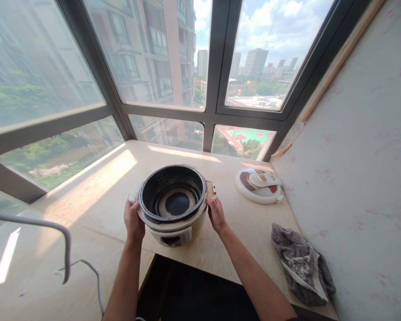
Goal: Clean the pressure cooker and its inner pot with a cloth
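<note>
A round cream-coloured electric cooker [172, 209] stands lidless on the pale wooden counter [96, 196], with its dark inner pot showing. My left hand [133, 221] grips the cooker's left side, fingers wrapped on the rim. On the opposite side my right hand [215, 215] clasps the rim by the side handle. The cooker's control panel faces me. Its white and dark-red lid [259, 185] lies flat on the counter to the right, apart from the cooker.
A crumpled grey cloth [300, 263] lies at the counter's right front, beside the pale wall [361, 156]. A white cable [65, 249] loops over the counter's left front. Large windows [160, 58] run behind the counter. A dark cut-out [190, 290] lies below the cooker.
</note>
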`<action>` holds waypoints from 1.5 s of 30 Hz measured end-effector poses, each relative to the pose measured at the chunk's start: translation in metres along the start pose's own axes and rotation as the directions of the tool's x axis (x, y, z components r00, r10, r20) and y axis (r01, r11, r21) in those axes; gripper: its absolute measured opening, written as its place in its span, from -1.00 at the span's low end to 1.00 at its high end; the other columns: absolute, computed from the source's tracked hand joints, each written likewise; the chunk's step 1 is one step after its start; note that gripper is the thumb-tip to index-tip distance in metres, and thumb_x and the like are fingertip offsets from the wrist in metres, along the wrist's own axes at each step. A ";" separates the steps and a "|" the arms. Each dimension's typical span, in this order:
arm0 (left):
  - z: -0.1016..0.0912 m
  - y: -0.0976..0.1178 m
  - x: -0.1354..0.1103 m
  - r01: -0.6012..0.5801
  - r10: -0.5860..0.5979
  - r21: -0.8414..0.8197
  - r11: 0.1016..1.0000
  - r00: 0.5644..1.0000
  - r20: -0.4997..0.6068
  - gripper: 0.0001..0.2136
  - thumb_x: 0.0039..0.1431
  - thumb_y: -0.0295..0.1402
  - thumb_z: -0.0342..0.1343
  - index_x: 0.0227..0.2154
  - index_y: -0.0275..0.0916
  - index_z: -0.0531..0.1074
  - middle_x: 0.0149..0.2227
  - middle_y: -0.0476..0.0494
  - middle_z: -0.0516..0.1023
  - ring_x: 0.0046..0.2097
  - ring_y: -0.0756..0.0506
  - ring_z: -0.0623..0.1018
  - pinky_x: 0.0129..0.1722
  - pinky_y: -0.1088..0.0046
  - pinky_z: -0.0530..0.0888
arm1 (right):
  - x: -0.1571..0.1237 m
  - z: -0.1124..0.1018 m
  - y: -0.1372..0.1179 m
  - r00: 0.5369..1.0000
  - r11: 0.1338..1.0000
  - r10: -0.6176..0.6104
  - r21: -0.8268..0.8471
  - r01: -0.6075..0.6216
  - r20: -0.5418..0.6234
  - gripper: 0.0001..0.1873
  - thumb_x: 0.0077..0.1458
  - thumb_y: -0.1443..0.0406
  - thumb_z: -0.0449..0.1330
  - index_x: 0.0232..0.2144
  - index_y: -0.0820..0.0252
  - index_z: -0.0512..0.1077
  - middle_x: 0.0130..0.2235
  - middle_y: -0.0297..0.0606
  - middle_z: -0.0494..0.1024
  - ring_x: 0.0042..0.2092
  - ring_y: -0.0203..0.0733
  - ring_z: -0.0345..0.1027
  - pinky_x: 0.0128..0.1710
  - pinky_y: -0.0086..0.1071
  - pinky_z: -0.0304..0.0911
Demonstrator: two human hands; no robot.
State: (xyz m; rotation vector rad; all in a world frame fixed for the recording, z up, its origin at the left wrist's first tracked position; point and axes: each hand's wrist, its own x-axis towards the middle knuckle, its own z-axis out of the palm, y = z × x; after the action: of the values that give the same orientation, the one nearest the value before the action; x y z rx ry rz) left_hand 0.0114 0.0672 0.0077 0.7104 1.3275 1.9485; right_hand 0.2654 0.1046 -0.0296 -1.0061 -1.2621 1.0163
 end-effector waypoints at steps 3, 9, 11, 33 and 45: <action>0.006 0.004 -0.001 0.028 -0.029 -0.018 0.999 0.999 -0.043 -0.76 -0.07 -0.32 0.15 -0.27 -0.23 0.45 -0.37 0.05 0.51 -0.40 0.01 0.44 -0.37 0.50 0.42 | 0.000 0.003 -0.006 0.980 0.940 0.196 0.289 -0.182 -0.022 -0.75 0.05 0.10 0.18 -0.33 0.15 0.45 -0.37 -0.31 0.54 -0.33 -0.15 0.34 -0.29 -0.32 0.31; 0.019 0.012 -0.009 0.010 -0.009 0.008 1.000 0.991 -0.136 -0.83 -0.12 -0.30 0.13 -0.43 -0.24 0.36 -0.46 0.09 0.42 -0.42 0.03 0.37 -0.41 0.52 0.35 | -0.007 0.008 -0.012 0.952 0.877 0.292 0.423 -0.227 -0.095 -0.77 -0.08 0.13 0.26 -0.47 0.14 0.36 -0.47 -0.41 0.38 -0.41 -0.27 0.16 -0.40 -0.39 0.16; 0.023 0.013 -0.015 0.015 -0.011 0.027 1.000 0.989 -0.148 -0.82 -0.13 -0.30 0.13 -0.43 -0.26 0.38 -0.46 0.09 0.42 -0.43 0.03 0.35 -0.42 0.52 0.33 | -0.011 0.003 -0.014 0.942 0.863 0.314 0.450 -0.232 -0.116 -0.76 -0.10 0.13 0.26 -0.46 0.15 0.36 -0.47 -0.43 0.37 -0.41 -0.28 0.14 -0.40 -0.40 0.14; 0.135 -0.033 -0.114 0.079 -0.073 -0.036 0.996 0.987 0.144 -0.62 0.17 -0.21 0.04 -0.02 -0.26 0.50 -0.14 -0.13 0.58 -0.05 -0.14 0.53 -0.03 0.36 0.43 | -0.045 -0.151 -0.050 0.780 0.859 0.323 0.512 -0.004 -0.536 -0.81 -0.25 0.21 0.29 -0.53 0.15 0.39 -0.51 -0.45 0.43 -0.43 -0.29 0.23 -0.42 -0.41 0.18; 0.126 -0.020 -0.092 0.252 -0.250 0.013 0.968 0.952 0.178 -0.70 -0.08 -0.25 0.15 -0.26 -0.25 0.53 -0.29 -0.08 0.57 -0.24 -0.09 0.53 -0.24 0.41 0.42 | -0.057 -0.169 -0.050 0.878 0.909 0.308 0.386 -0.158 -0.366 -0.74 -0.04 0.09 0.30 -0.33 0.09 0.50 -0.32 -0.33 0.61 -0.13 -0.02 0.44 -0.10 -0.22 0.32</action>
State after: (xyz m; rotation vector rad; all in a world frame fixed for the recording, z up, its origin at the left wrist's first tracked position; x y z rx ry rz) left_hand 0.1676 0.0744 0.0249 0.6592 1.2327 1.6490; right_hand 0.4341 0.0321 -0.0034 -1.0465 -0.5856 1.0893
